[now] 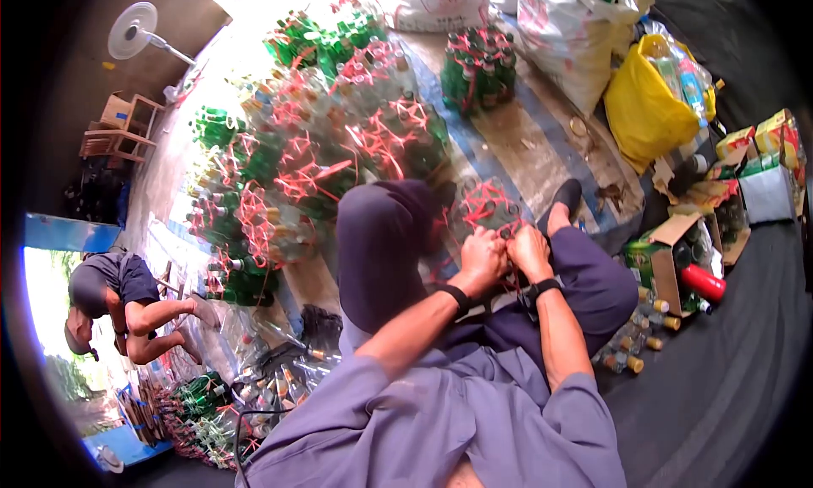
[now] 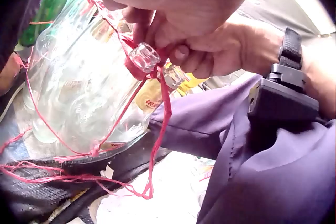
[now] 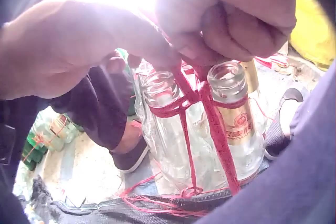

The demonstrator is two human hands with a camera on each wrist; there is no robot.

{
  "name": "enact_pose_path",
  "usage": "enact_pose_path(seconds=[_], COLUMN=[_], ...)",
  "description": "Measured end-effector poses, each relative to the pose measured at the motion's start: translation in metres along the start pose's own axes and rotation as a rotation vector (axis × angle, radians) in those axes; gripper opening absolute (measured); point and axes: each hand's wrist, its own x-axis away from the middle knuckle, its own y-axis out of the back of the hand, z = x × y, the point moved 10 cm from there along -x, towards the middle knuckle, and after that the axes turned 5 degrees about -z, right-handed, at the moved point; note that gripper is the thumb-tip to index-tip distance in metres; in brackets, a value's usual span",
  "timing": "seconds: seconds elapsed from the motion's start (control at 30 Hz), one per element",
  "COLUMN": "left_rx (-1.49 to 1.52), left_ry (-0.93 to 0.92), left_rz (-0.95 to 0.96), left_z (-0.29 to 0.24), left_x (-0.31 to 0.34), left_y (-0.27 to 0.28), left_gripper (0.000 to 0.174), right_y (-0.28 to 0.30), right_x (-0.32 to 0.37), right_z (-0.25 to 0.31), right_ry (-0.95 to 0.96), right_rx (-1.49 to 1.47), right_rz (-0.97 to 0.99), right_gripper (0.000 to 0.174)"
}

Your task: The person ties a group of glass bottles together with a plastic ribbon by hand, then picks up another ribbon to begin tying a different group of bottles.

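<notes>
Head view: I see the legs (image 1: 377, 246) bounding the bottles (image 1: 489, 203) on both sides, bare striped sheet (image 1: 542, 128) beyond. In the left wrist view, the left hand (image 2: 181, 3) pinches red string (image 2: 166, 106) close by the necks (image 2: 145, 57); in the right wrist view, the right hand (image 3: 239, 17) grips string too, bottles directly below.

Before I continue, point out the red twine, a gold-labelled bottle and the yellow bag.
Red twine (image 3: 220, 142): right wrist view, on a thick strand.
Gold-labelled bottle (image 3: 240, 125): right wrist view, on its label.
Yellow bag (image 1: 645, 119): head view, on its side.
</notes>
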Motion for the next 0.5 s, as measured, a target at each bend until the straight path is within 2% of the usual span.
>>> enact_pose_path(seconds=[0.17, 0.5], left_rx=[0.129, 0.097], left_ry=[0.133, 0.193], left_rz=[0.002, 0.013], left_z=[0.007, 0.015], left_x=[0.000, 0.002], left_y=[0.005, -0.002], left_gripper=[0.013, 0.015], right_y=[0.010, 0.014], right_x=[0.006, 0.009], right_z=[0.008, 0.028], right_ry=[0.060, 0.133], right_rx=[0.042, 0.170], right_rz=[-0.052, -0.077], right_gripper=[0.018, 0.021])
